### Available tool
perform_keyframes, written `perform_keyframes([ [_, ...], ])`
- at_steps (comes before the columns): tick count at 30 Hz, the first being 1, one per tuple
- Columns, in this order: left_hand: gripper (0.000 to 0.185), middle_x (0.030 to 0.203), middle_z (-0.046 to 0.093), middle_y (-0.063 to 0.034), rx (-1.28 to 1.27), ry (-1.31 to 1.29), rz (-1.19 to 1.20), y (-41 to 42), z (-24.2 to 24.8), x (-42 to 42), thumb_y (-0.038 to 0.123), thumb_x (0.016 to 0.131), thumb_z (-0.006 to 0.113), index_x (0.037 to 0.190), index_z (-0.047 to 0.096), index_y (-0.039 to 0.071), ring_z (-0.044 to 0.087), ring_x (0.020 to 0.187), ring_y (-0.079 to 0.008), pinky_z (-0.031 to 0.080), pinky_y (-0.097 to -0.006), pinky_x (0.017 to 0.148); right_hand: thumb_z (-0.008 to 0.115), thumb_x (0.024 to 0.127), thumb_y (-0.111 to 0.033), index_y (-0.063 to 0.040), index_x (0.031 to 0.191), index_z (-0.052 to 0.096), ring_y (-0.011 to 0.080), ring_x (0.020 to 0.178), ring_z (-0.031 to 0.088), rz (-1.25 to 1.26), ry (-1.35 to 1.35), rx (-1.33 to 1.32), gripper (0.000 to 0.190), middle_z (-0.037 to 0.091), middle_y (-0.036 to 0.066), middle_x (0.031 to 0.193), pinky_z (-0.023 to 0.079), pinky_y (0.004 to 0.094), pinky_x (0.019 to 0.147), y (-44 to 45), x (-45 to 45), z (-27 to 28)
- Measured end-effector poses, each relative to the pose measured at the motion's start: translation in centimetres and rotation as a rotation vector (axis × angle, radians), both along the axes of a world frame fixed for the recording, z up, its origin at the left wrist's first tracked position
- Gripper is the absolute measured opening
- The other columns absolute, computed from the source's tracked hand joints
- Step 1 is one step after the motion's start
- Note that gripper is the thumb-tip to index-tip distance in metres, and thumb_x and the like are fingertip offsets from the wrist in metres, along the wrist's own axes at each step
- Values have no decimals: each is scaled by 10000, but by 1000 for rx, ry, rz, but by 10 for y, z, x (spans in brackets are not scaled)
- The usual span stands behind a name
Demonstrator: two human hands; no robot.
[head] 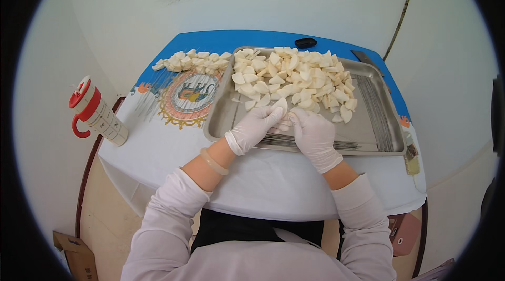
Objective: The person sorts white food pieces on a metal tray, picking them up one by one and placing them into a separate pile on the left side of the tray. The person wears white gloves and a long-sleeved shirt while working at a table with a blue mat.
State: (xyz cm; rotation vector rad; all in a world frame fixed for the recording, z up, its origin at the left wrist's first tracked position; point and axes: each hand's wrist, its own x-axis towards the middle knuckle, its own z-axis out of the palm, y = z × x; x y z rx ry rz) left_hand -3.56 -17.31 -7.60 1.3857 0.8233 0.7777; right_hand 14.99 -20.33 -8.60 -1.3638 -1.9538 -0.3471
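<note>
My left hand (258, 125), in a thin white glove, pinches a pale vegetable wedge (281, 104) between thumb and fingers. Close against it is my right hand (315, 135), gloved too, with its fingers curled together; whatever lies between them is too small to make out. Both hands are over the near side of a shallow metal tray (221, 117). Beyond them in the tray lies a large heap of cut pale wedges (296, 73). Thin metal skewers (347, 145) lie along the tray's near edge, partly hidden by my hands, and another bundle of skewers (375, 113) lies along its right side.
Left of the tray, skewered pale pieces (193, 61) rest on the patterned tablecloth (158, 150). A red-lidded bottle (100, 113) stands at the left edge. A black object (305, 42) lies behind the tray, a dark flat bar (367, 61) at the back right corner.
</note>
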Motion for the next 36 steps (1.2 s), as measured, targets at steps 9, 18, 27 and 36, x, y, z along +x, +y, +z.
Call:
perform_keyframes([
  [9,433,1227,638,-31,-105,-286,79,5,-6,-3,397,1053,519,1305,558,47,644,1085,-133,509,-254,882,624,906,-181,-155,1122,660,269,727,677,-86,-34,-27,221,693,54,859,541,395,592,-1,0,2],
  [18,319,1085,674,-11,15,-148,104,1,-2,-1,303,1019,611,1181,628,28,625,970,-66,495,-211,816,577,872,-126,-205,1196,664,237,714,673,12,-99,40,344,660,38,812,540,380,576,1,0,1],
  [27,263,958,670,27,-13,-378,251,17,-11,-19,318,1012,624,1028,677,61,560,799,-17,447,-182,728,584,847,-95,-290,1281,652,220,659,649,45,-124,34,480,629,21,751,515,362,538,5,13,2],
  [36,257,976,670,32,-25,-426,343,8,-8,-8,318,1004,638,1081,646,74,564,812,-13,435,-173,729,587,820,-35,-268,1223,691,239,644,632,92,-119,-34,477,645,14,738,505,363,575,5,27,19],
])
